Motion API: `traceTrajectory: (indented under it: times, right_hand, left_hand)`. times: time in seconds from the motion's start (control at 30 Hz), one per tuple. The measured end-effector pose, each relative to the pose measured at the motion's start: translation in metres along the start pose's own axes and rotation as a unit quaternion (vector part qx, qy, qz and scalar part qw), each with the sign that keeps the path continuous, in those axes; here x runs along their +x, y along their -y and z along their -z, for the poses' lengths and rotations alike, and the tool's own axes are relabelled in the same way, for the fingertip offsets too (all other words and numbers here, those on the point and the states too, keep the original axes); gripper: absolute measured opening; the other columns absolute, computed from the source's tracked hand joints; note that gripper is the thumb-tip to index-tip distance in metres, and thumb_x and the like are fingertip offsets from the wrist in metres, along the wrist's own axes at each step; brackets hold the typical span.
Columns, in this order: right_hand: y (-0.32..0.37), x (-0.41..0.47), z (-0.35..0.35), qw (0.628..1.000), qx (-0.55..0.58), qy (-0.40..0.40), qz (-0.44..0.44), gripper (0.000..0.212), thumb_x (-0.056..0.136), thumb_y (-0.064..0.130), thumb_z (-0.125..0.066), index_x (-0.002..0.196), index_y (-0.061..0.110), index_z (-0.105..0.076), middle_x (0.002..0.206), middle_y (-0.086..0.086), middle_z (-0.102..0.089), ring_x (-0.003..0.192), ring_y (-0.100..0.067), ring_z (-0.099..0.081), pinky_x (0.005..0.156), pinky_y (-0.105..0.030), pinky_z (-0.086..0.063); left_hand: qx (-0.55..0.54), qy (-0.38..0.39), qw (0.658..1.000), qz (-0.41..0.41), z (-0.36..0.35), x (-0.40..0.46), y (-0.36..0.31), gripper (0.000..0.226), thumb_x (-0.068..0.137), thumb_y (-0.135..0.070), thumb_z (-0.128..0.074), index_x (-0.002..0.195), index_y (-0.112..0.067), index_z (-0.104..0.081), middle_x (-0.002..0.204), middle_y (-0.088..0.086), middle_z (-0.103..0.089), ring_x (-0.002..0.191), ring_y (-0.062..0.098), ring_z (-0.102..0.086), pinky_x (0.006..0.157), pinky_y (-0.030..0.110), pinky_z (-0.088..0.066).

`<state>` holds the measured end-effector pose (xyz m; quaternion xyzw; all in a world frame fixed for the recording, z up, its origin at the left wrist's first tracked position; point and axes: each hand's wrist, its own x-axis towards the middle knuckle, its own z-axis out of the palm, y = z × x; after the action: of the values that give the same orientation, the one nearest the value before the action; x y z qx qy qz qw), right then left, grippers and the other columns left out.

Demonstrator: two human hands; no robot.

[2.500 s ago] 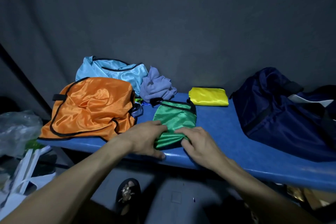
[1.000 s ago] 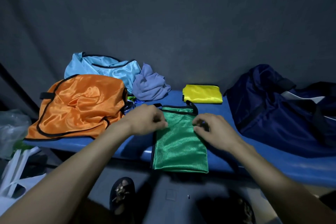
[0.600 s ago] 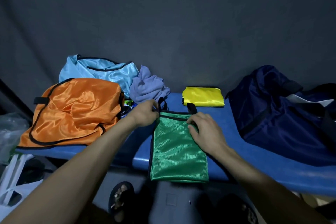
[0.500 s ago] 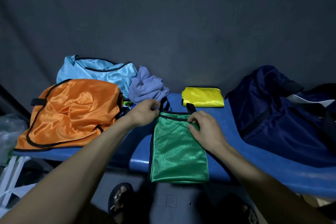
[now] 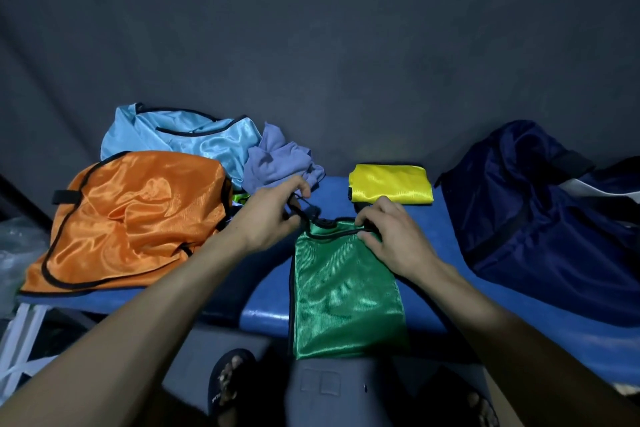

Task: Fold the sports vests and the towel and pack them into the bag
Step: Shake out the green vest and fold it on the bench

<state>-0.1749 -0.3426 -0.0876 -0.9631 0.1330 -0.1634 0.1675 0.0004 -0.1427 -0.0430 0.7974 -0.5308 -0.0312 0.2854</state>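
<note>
A green vest, folded into a long strip, lies across the blue bench with its lower end hanging over the front edge. My left hand pinches its black strap at the top left. My right hand pinches the black-trimmed top edge on the right. A folded yellow vest lies behind. An orange vest and a light blue vest lie unfolded at the left, with a crumpled purple towel beside them. The dark navy bag sits at the right.
A dark curtain hangs right behind the bench. White frame parts and a clear plastic bag sit low at the left. My sandalled foot is on the floor below the bench edge.
The green vest was unrolled from a short bundle into a long strip over the bench edge. Both hands moved from its near end to its top edge, and the left hand pulled a strap out.
</note>
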Motion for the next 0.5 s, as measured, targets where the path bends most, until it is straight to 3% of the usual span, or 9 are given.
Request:
traceTrajectory:
  times: [0.1,0.23,0.33,0.43,0.5]
  right_hand:
    - [0.0,0.003,0.0,1.0,-0.007,0.013,0.016,0.008,0.1,0.025,-0.062,0.104,0.018,-0.061,0.109,0.004,-0.047,0.104,-0.02,-0.043,0.085,-0.044,-0.047]
    - [0.004,0.005,-0.002,1.0,0.009,0.025,0.014,0.006,0.105,0.022,-0.047,0.1,0.02,-0.048,0.104,0.005,-0.048,0.097,-0.018,-0.042,0.085,-0.045,-0.042]
    - [0.006,0.007,-0.006,0.999,0.016,0.035,-0.007,0.01,0.107,0.024,-0.041,0.098,0.022,-0.043,0.099,0.005,-0.048,0.094,-0.019,-0.043,0.084,-0.044,-0.04]
    - [0.006,0.01,-0.009,0.999,0.012,0.031,-0.02,0.012,0.108,0.025,-0.04,0.097,0.023,-0.044,0.097,0.006,-0.05,0.093,-0.02,-0.045,0.083,-0.042,-0.039]
    - [0.006,0.012,-0.01,0.999,0.013,0.025,-0.025,0.012,0.107,0.025,-0.041,0.096,0.023,-0.045,0.097,0.005,-0.052,0.092,-0.02,-0.046,0.083,-0.043,-0.041]
  left_hand:
    - [-0.108,-0.017,0.989,0.099,-0.001,0.003,-0.003,0.024,0.093,-0.005,-0.064,0.112,-0.019,-0.059,0.082,-0.003,-0.07,0.055,0.012,-0.062,0.058,0.024,-0.05]
    - [-0.325,-0.02,0.916,0.234,-0.003,0.008,-0.016,0.017,0.099,0.004,-0.051,0.114,0.002,-0.059,0.074,0.008,-0.071,0.057,0.024,-0.064,0.054,0.034,-0.055]
    - [-0.371,-0.03,0.89,0.263,-0.006,0.009,-0.02,0.025,0.102,0.0,-0.044,0.124,0.002,-0.056,0.078,0.008,-0.069,0.062,0.023,-0.062,0.064,0.04,-0.056]
    - [-0.215,0.009,0.964,0.159,-0.001,0.004,-0.011,0.046,0.099,-0.016,-0.053,0.142,-0.028,-0.04,0.091,-0.001,-0.067,0.072,0.019,-0.064,0.078,0.045,-0.054]
    - [-0.115,0.062,0.989,0.076,0.002,-0.003,-0.009,0.057,0.092,-0.022,-0.064,0.138,-0.038,-0.033,0.092,-0.003,-0.06,0.066,0.014,-0.057,0.07,0.033,-0.047]
